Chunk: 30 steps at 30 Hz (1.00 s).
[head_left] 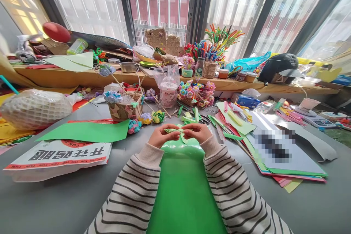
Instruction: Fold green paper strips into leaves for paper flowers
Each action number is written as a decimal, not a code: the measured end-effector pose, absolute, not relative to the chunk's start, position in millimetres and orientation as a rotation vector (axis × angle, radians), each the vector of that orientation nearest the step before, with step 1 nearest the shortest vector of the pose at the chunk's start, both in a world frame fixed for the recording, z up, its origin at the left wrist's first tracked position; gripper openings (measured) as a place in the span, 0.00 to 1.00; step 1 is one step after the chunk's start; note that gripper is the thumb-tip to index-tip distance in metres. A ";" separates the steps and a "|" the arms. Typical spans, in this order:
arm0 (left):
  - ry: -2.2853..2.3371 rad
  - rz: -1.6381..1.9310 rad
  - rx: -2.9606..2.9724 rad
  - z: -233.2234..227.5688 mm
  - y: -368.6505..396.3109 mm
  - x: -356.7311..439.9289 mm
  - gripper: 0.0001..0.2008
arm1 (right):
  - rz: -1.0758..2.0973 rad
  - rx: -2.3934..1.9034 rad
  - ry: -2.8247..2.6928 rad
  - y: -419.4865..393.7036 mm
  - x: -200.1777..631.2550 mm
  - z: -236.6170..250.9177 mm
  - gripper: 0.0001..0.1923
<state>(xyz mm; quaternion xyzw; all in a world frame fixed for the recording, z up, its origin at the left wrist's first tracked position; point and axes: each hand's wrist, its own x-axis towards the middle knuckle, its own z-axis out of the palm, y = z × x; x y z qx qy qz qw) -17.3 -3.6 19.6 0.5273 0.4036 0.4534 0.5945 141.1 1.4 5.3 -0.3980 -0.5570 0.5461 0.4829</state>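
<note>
My left hand (161, 135) and my right hand (197, 132) meet at the table's middle, both pinching a small folded piece of light green paper (173, 130). A loose end of it hangs down between the hands. Both arms wear striped sleeves. Below the hands a glossy green sheet (183, 190) runs toward me. Just beyond the hands lie small paper flowers (158, 116) and green paper strips (189, 119).
A woven basket with paper flowers (124, 108) stands back left, a green sheet (87, 131) and printed bag (59, 155) left. Coloured paper stacks (287, 170) lie right. A plastic cup (168, 93) and flower bouquet (196, 93) stand behind. The windowsill shelf (82, 76) is cluttered.
</note>
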 end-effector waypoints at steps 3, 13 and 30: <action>0.970 1.112 1.230 17.7 -2.3 -15.7 0.14 | 1.343 -0.983 -1.337 1.5 138.7 3.7 0.13; 1.020 1.139 1.150 13.5 2.6 -15.6 0.13 | 0.259 -1.075 -1.998 -1.3 134.2 3.1 0.07; 1.071 1.330 1.205 -2.0 9.9 -6.6 0.13 | 0.131 -1.229 -1.882 3.0 144.6 2.3 0.09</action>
